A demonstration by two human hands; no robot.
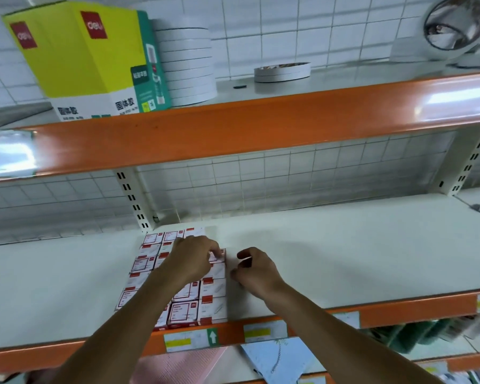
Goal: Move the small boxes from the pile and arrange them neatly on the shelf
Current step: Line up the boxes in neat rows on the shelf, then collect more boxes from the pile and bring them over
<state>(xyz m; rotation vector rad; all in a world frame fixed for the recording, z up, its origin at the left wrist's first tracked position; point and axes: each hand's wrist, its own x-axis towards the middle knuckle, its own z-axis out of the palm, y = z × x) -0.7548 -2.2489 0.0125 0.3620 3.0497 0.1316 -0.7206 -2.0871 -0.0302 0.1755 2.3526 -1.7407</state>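
Several small red-and-white boxes (184, 313) lie in tidy rows on the white middle shelf (344, 245), running from the back wall to the front lip. My left hand (194, 259) reaches over the rows, and its fingertips pinch the top of one small box (218, 257) in the right-hand column. My right hand (254, 273) sits just right of that column with its fingers curled, resting on the shelf by the boxes' side. I cannot make out anything inside it. The pile the boxes come from is out of view.
An orange-edged upper shelf (261, 126) overhangs, carrying a yellow carton (86, 56), stacked white tape rolls (189, 65) and a flat roll (281, 71). Slotted uprights (133, 200) stand at the back. Below the orange front lip (399, 311) lie a pink pad and a blue notebook (277, 361).
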